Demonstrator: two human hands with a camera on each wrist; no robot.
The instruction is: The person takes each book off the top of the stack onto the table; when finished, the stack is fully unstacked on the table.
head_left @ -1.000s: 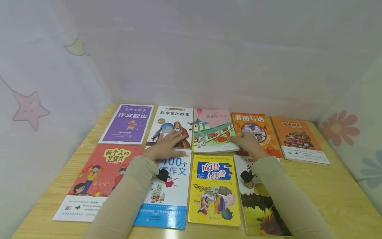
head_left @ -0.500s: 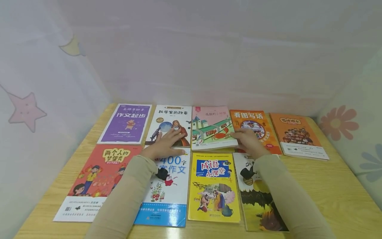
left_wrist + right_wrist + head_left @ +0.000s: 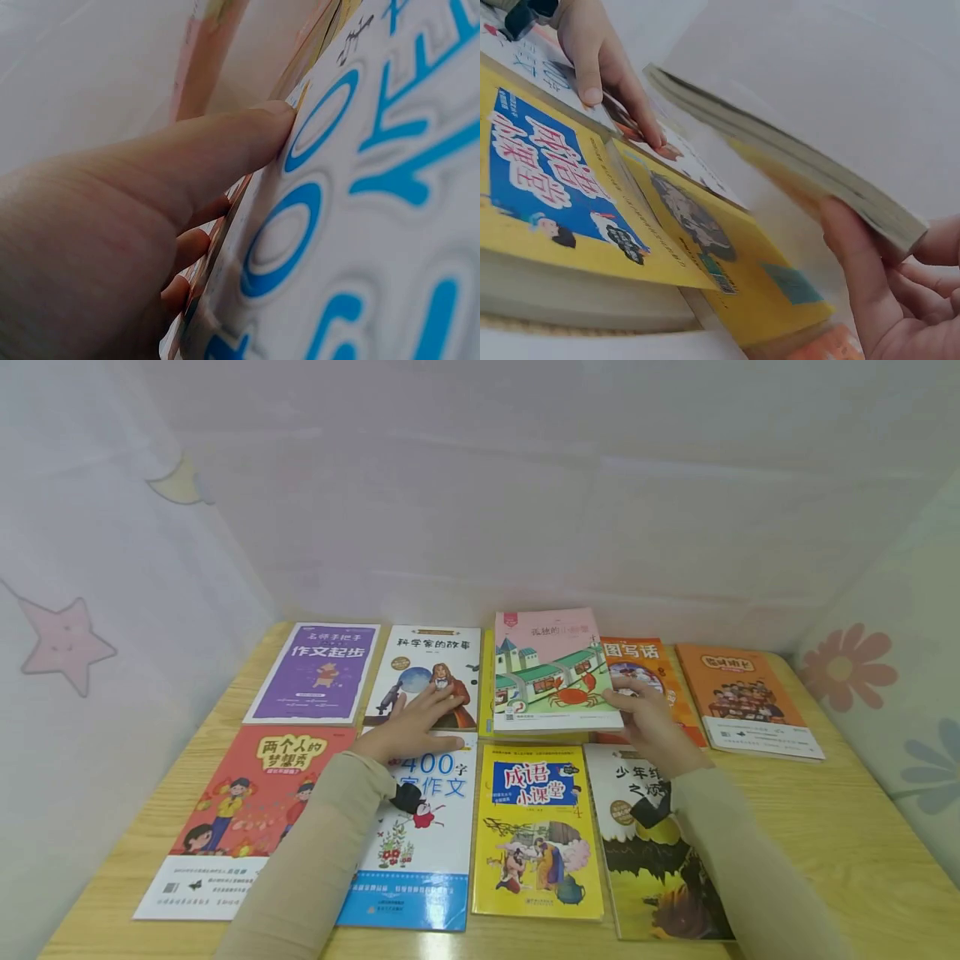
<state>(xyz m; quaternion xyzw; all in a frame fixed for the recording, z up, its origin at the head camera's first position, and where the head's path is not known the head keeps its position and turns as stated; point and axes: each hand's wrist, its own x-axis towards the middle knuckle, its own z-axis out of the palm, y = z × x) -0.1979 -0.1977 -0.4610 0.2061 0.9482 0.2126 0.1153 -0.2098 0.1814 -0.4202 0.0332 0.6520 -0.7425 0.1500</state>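
Observation:
My right hand (image 3: 651, 720) pinches the lower right corner of a pink paperback book with a crab on its cover (image 3: 551, 652). That book is raised, and the right wrist view shows its page edge between thumb and fingers. Under it lies another yellow book (image 3: 765, 277). With fingers spread, my left hand (image 3: 414, 725) rests across a white book with a long-haired figure (image 3: 450, 664) and the top of a blue-and-white book numbered 400 (image 3: 427, 860). Its thumb touches the latter in the left wrist view.
A purple book (image 3: 315, 672) and a red book (image 3: 225, 810) lie at the left. In front are a yellow book (image 3: 536, 860) and a dark-bottomed book (image 3: 652, 893). Two orange books (image 3: 678, 693) lie right on the wooden table (image 3: 840, 843). A pale curtain (image 3: 480, 510) hangs behind.
My right hand has lifted the pink book up and slightly right, uncovering part of a yellow book beneath it. My left hand has stayed in place.

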